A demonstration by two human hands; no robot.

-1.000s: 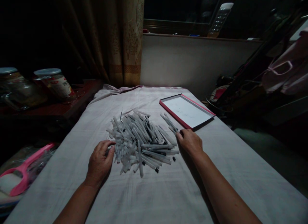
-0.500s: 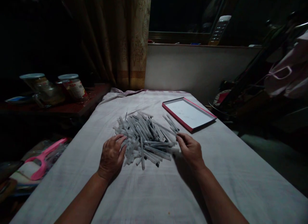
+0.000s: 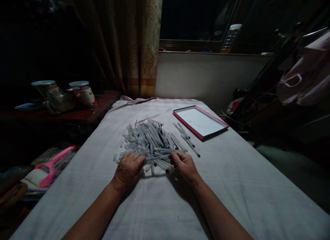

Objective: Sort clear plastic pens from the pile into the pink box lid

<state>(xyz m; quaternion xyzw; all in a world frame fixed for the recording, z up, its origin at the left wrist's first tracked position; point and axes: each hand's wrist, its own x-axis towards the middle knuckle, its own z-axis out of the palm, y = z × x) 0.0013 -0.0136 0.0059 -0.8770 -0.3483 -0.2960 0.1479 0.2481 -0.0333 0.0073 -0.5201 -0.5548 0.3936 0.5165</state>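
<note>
A heap of translucent pens (image 3: 151, 135), some with dark tips, lies on the white cloth in front of me. Over its near edge, one slender pen (image 3: 158, 158) stretches between my hands. My left hand (image 3: 129, 169) is closed around its left end, fingers bent and covering that end. With thumb and fingers pinched, my right hand (image 3: 186, 166) grips the other end. To the right of the heap, several pens (image 3: 186, 134) lie side by side, slanting the same way. Beyond them rests a shallow red-edged box lid (image 3: 203, 122) with a white inside.
The cloth-covered table (image 3: 154, 212) reaches back to the wall. On a dark red side table at left stand lidded jars (image 3: 86, 95). A pink-handled object (image 3: 55, 166) lies lower left. A bottle (image 3: 230, 39) stands on the sill, and pink cloth (image 3: 304, 75) hangs at right.
My right hand has moved left from the heap's right side, toward my left hand, which has shifted right and nearer. Both now hold one pen. Another pen lies in the row at right.
</note>
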